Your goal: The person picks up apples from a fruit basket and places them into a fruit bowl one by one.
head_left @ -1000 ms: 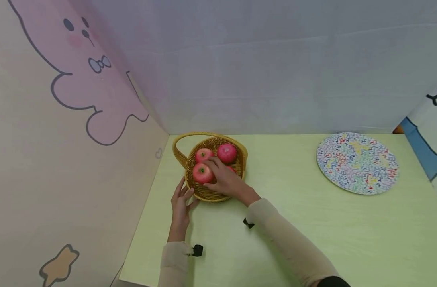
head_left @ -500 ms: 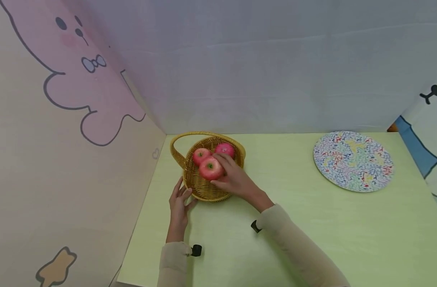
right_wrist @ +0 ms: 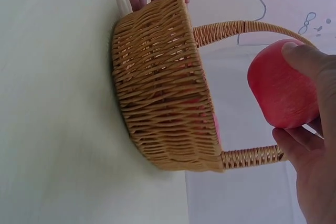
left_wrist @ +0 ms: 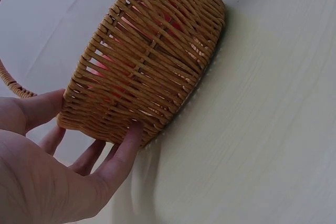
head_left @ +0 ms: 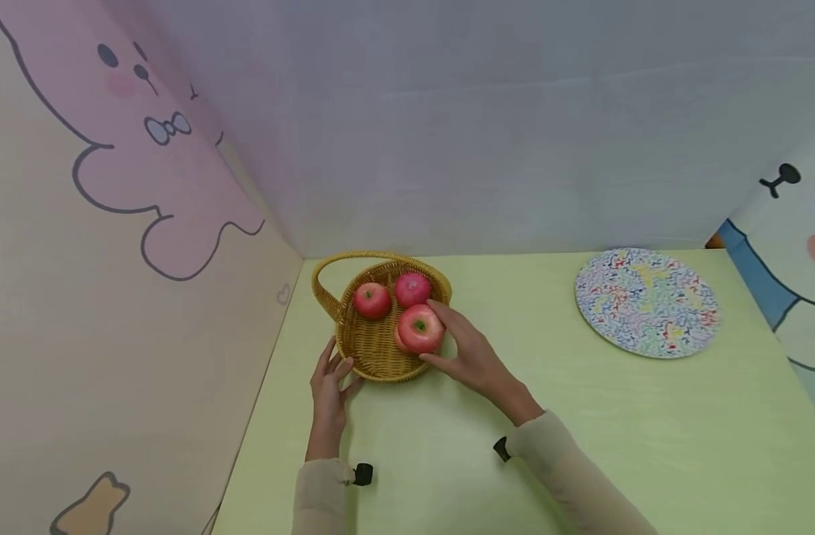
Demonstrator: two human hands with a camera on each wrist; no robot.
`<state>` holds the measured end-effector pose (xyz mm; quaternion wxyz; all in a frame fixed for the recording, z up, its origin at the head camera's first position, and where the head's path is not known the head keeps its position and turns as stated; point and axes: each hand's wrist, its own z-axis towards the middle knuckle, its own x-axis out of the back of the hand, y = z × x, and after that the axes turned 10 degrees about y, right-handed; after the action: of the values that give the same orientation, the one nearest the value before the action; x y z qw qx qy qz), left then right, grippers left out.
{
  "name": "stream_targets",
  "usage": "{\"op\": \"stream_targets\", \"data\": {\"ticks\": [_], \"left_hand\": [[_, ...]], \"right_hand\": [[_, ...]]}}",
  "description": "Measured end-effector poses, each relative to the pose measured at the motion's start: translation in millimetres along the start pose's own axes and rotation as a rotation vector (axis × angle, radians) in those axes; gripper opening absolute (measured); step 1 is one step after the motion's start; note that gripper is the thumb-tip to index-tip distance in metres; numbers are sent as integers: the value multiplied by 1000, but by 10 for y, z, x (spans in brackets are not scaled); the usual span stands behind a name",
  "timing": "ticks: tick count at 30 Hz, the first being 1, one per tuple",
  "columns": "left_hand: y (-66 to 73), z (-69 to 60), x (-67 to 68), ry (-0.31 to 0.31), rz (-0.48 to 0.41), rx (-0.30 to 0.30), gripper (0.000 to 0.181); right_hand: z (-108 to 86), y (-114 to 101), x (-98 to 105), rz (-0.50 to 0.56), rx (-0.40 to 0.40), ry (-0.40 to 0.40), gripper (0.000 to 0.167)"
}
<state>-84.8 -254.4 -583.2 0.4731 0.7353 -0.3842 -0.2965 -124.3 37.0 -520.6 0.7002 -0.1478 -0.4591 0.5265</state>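
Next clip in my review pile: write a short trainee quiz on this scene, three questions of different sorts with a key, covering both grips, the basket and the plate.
1. Multiple choice: the right-hand grip holds
A) a spoon
B) an apple
C) a cup
2. True or false: the plate touches the basket.
3. Short answer: what does the left-hand grip touch?

Key:
1. B
2. False; the plate lies on the table, well apart from the basket.
3. The basket, on its outside.

Rough woven wicker basket (head_left: 374, 353), smooth apple (head_left: 422, 332)
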Motion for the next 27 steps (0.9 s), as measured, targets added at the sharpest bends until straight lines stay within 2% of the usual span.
{"op": "stream_targets", "data": {"ticks": [8, 15, 23, 27], "left_hand": [[-19, -13, 24, -2, -4, 5, 65], [-10, -37, 10, -6, -2, -16, 65], [3, -34, 12, -13, -8, -13, 65], [11, -38, 6, -20, -5, -13, 65]], "right_hand": [[-242, 56, 156, -40, 5, 55, 98], [-403, 198, 322, -56, 21, 129, 97], [-494, 492, 529, -93, -12, 273, 100], [-525, 637, 693, -97, -77, 327, 99]]}}
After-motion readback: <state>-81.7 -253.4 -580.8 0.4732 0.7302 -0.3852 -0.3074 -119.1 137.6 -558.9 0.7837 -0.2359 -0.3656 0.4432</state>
